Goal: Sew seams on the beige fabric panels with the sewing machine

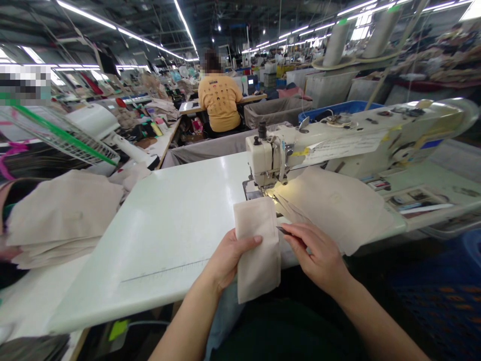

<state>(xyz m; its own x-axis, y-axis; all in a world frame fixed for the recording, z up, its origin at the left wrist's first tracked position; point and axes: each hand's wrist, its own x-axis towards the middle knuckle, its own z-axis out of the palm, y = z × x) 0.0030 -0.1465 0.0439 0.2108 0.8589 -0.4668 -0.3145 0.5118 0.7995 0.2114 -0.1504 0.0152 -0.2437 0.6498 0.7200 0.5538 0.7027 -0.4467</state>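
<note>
My left hand (pixel 233 253) grips a folded beige fabric piece (pixel 258 271) by its left side, thumb on top and fingers underneath. The piece has a stitched line along its upper and right edges. At its right edge, my right hand (pixel 313 253) pinches a small dark pointed metal tool (pixel 281 229); most of it is hidden in the fingers, so I cannot tell its exact kind. Just beyond the fabric stands the sewing machine (pixel 263 160), its needle area lit. Larger beige fabric panels (pixel 330 205) lie to the right of the needle.
The pale sewing table (pixel 169 215) stretches leftward, with a ruler line (pixel 165 271) near its front edge. A stack of beige fabric (pixel 63 215) sits at far left. A blue crate (pixel 443 291) stands low at right. A person in a yellow shirt (pixel 220 103) sits ahead, facing away.
</note>
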